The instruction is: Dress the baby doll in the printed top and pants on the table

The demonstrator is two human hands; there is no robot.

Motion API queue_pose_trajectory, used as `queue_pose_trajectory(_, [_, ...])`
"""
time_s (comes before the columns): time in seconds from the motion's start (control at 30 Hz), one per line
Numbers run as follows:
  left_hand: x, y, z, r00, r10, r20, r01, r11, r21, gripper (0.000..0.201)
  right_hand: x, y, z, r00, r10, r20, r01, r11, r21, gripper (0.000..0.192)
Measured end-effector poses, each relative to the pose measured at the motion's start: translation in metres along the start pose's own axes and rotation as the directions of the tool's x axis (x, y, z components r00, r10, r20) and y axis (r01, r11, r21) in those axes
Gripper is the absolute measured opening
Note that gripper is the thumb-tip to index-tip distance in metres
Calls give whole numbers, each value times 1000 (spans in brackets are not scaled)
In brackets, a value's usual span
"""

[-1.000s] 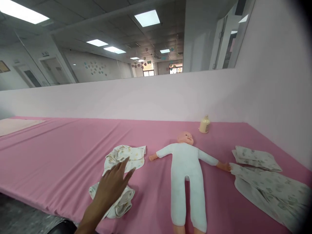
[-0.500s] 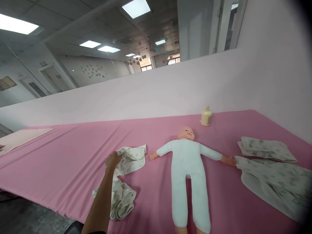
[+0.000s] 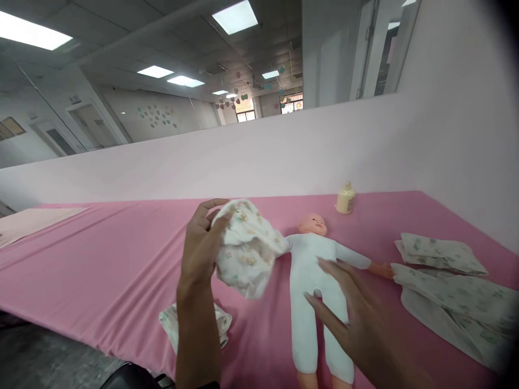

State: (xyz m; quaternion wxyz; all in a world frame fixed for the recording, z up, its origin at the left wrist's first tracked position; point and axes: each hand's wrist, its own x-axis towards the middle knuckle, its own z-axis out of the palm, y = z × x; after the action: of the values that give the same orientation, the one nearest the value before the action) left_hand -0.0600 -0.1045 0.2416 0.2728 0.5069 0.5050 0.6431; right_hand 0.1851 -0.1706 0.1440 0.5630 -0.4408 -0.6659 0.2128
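Observation:
My left hand (image 3: 201, 246) is closed on a white baby garment (image 3: 247, 254) with a small coloured print, lifted above the pink sheet. The cloth hangs bunched, so its exact cut is hard to make out. It hides one arm of a baby doll (image 3: 311, 265) in white clothing, which lies on its back. My right hand (image 3: 352, 308), slightly blurred, is over the doll's lower body with thumb and fingers apart and nothing in them. Behind my left forearm another printed cloth (image 3: 223, 324) lies crumpled, partly hidden.
A cream pump bottle (image 3: 345, 199) stands near the wall behind the doll's head. Folded printed cloths (image 3: 441, 254) lie at the right, by the doll's hand. A pale mat (image 3: 36, 221) lies at the far left of the pink-covered table (image 3: 121, 259). A mirror (image 3: 170, 65) runs along the wall.
My left hand has lifted the printed garment off the sheet and carried it right, towards the doll. My right hand has come into view over the doll's legs.

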Motion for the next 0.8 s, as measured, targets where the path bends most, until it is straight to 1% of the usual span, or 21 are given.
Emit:
queue_pose_trajectory(0.07, [-15, 4, 12, 997, -13, 77, 18, 998, -60, 37, 29, -3, 20, 992, -50, 112, 66, 987, -147, 53])
queue_pose_trajectory(0.13, [-24, 1, 18, 986, -40, 163, 57, 993, -102, 34, 50, -10, 32, 980, -120, 161, 149, 971, -186, 39])
queue_pose_trajectory(0.17, [-27, -2, 19, 978, -50, 201, 76, 989, -125, 33, 57, -13, 34, 979, -120, 165, 148, 975, -167, 33])
queue_pose_trajectory(0.2, [-28, -5, 19, 970, -56, 236, 93, 984, -151, 33, 63, -17, 33, 983, -97, 154, 117, 986, -120, 32])
queue_pose_trajectory(0.23, [-29, -9, 18, 961, -58, 271, 108, 979, -173, 33, 67, -20, 30, 990, -49, 133, 57, 997, -53, 32])
queue_pose_trajectory(0.3, [-27, -15, 17, 931, -55, 361, 129, 974, -184, 35, 73, -25, 20, 994, 91, 61, -98, 986, 133, 34])
queue_pose_trajectory(0.33, [-25, -18, 17, 904, -48, 425, 130, 977, -166, 36, 76, -27, 15, 987, 158, 20, -158, 958, 241, 33])
queue_pose_trajectory(0.37, [-22, -21, 17, 862, -38, 505, 124, 983, -138, 38, 78, -29, 11, 976, 218, -15, -200, 917, 346, 31])
queue_pose_trajectory(0.4, [-19, -24, 17, 803, -26, 596, 109, 989, -103, 40, 79, -31, 8, 961, 275, -41, -230, 869, 438, 29])
queue_pose_trajectory(0.47, [-14, -29, 19, 647, -16, 762, 53, 998, -23, 50, 82, -34, 5, 927, 366, -80, -257, 776, 576, 27])
queue_pose_trajectory(0.5, [-12, -31, 19, 574, -23, 819, 11, 1000, 20, 58, 82, -35, 4, 912, 399, -95, -261, 743, 616, 26])
queue_pose_trajectory(0.53, [-10, -33, 21, 517, -39, 855, -37, 997, 67, 67, 83, -36, 4, 900, 423, -104, -268, 726, 633, 25])
queue_pose_trajectory(0.57, [-10, -34, 22, 480, -61, 875, -87, 989, 116, 75, 83, -37, 4, 891, 440, -113, -278, 725, 629, 24])
queue_pose_trajectory(0.63, [-12, -35, 27, 452, -97, 887, -173, 966, 194, 86, 83, -37, 3, 874, 457, -166, -292, 766, 572, 19])
queue_pose_trajectory(0.7, [-15, -34, 35, 435, -116, 893, -222, 947, 231, 91, 83, -38, 1, 859, 456, -232, -307, 823, 478, 15])
queue_pose_trajectory(0.77, [-20, -33, 47, 434, -120, 893, -232, 943, 239, 88, 84, -40, 1, 844, 434, -316, -302, 871, 388, 19])
queue_pose_trajectory(0.8, [-22, -32, 53, 437, -115, 892, -221, 948, 230, 82, 85, -41, 1, 843, 414, -343, -291, 888, 356, 22])
